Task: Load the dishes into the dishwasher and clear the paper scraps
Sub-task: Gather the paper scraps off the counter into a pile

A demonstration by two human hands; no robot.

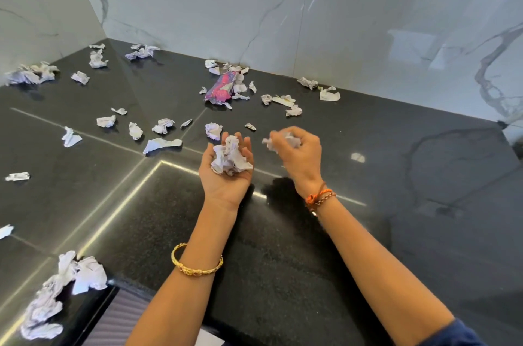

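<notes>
My left hand is turned palm up above the black countertop, fingers loosely cupped round a wad of crumpled white paper scraps. Just to its right, my right hand is blurred and pinches another crumpled scrap in its curled fingers. Several more paper scraps lie scattered over the counter, such as one right beyond my left hand and a flat piece further left. No dishes or dishwasher are in view.
A pink and purple wrapper lies among scraps near the marble back wall. A big heap of crumpled paper sits at the counter's front left edge. More scraps lie in the far left corner.
</notes>
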